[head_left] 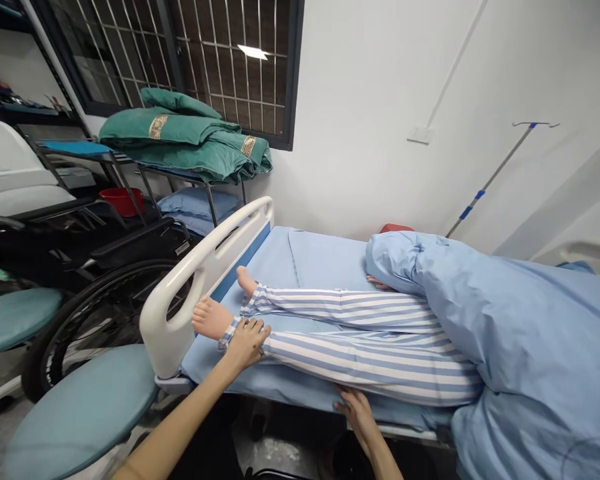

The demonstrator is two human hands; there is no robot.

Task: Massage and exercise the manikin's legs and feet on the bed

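A manikin with bare feet point(213, 319) and blue-and-white striped trousers point(350, 350) lies on the bed, its legs stretched toward the footboard. My left hand point(247, 341) is on the near ankle, its fingers curled over the trouser cuff. At the near mattress edge, beside the near leg around knee height, is my right hand point(359, 412); its fingers are apart and the fingertips meet the underside of the trouser leg, partly hidden. A light blue quilt point(535, 320) is folded back over the upper body. One manikin hand point(379, 283) shows beneath its edge.
The white footboard point(205, 263) rises left of the feet. A wheelchair point(105, 287) and teal round stools point(85, 417) stand left of the bed. Green folded quilts point(180, 137) lie on a rack below the barred window. An IV pole point(495, 175) stands by the wall.
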